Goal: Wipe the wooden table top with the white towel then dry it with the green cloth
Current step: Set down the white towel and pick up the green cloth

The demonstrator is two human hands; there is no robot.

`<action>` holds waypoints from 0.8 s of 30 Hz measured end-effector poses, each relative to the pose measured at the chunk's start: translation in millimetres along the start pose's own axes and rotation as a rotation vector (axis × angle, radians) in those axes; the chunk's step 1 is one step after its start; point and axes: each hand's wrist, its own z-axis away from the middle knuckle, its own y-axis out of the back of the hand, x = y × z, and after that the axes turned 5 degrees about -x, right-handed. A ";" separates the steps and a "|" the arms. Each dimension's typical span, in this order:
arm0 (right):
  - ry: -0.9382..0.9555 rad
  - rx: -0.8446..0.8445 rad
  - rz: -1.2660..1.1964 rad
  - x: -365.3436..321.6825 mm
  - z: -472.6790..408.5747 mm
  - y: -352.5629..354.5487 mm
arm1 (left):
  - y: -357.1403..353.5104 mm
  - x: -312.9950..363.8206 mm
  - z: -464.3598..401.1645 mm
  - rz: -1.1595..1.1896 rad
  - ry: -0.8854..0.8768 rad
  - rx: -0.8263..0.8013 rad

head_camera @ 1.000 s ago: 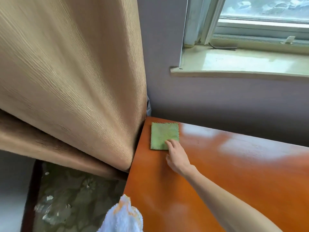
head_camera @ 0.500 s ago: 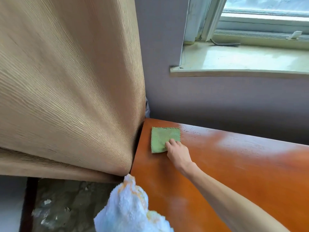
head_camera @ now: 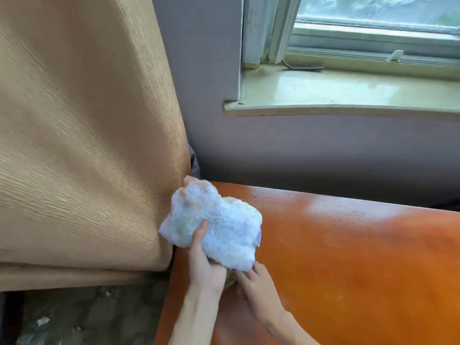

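Holding the crumpled fluffy white towel (head_camera: 219,225) above the glossy orange wooden table top's (head_camera: 348,257) left edge, the left hand (head_camera: 204,265) grips it. The right hand's (head_camera: 258,287) straight fingers press the mostly hidden green cloth (head_camera: 230,280). Wiping seems about to begin; next, I judge, lower the towel flat.

A home room (lived-in): tan curtain (head_camera: 82,135), window sill (head_camera: 348,95), wooden table (head_camera: 348,257).

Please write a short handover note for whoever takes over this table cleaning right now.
Left hand grips the bunched white towel, held over the near left corner of the wooden table top.
Right hand rests its fingers on the green cloth, which is mostly hidden under the towel and hands.
Done: cannot be judged from this frame; pale sheen patches show on the wood.
Left: wipe with the towel, then dry with the green cloth.
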 end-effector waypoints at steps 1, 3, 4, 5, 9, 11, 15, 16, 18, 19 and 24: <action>-0.027 -0.003 0.046 -2.3 -4.3 7.2 | -9.0 3.3 -11.8 -0.023 -0.014 0.024; -0.005 0.080 0.068 -0.8 -5.6 11.5 | -27.3 4.9 -39.7 -0.030 -0.048 0.064; -0.013 0.098 0.070 -1.0 -3.3 10.4 | -29.4 1.8 -55.8 -0.025 -0.061 0.080; -0.020 0.150 0.071 -2.7 -2.3 10.6 | -29.6 0.4 -68.4 -0.005 -0.078 0.092; 0.019 0.186 -0.042 -0.6 0.6 9.6 | -36.3 -6.1 -108.3 0.060 -0.126 0.173; -0.003 0.175 -0.096 3.2 3.0 7.3 | -37.5 -14.5 -121.1 0.081 -0.116 0.229; -0.074 0.066 -0.205 12.1 8.4 -3.0 | -36.3 -38.4 -133.9 0.138 -0.120 0.314; -0.080 0.053 -0.217 13.7 9.2 -4.5 | -36.6 -44.9 -135.9 0.154 -0.116 0.310; -0.100 0.021 -0.251 14.3 9.1 -6.4 | -37.7 -54.7 -137.2 0.164 -0.123 0.256; -0.096 0.017 -0.256 15.4 8.9 -7.6 | -38.3 -57.6 -137.9 0.147 -0.140 0.227; -0.090 0.017 -0.268 15.2 8.5 -8.2 | -32.8 -52.9 -143.6 0.075 -0.171 0.235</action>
